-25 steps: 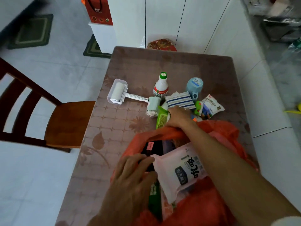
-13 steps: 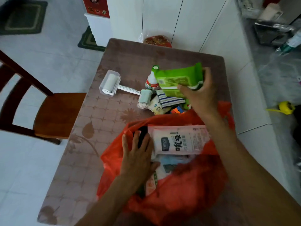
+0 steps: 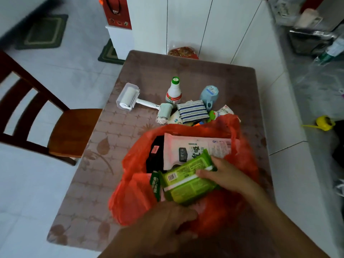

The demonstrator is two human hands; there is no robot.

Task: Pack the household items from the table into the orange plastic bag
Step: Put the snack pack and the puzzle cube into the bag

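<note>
The orange plastic bag (image 3: 134, 198) lies open on the near half of the table (image 3: 96, 179). My right hand (image 3: 225, 175) grips a green wipes pack (image 3: 188, 181) over the bag's mouth, on top of a pink-white pack (image 3: 195, 148) and dark items inside. My left hand (image 3: 163, 226) pinches the bag's near edge. Behind the bag remain a lint roller (image 3: 128, 98), a white bottle with green cap (image 3: 174, 92), a pale blue cup (image 3: 209, 94), a striped cloth (image 3: 192, 110), a small brush roll (image 3: 164, 113) and small packets (image 3: 225, 111).
A wooden chair (image 3: 61, 131) stands at the table's left. White cabinets (image 3: 186, 25) rise behind the table, with a red bag (image 3: 117, 12) hanging there. A counter (image 3: 316, 90) with clutter runs along the right.
My right hand brought the green wipes pack from above the table items down into the bag's mouth. My left hand slid from inside the bag to its near edge.
</note>
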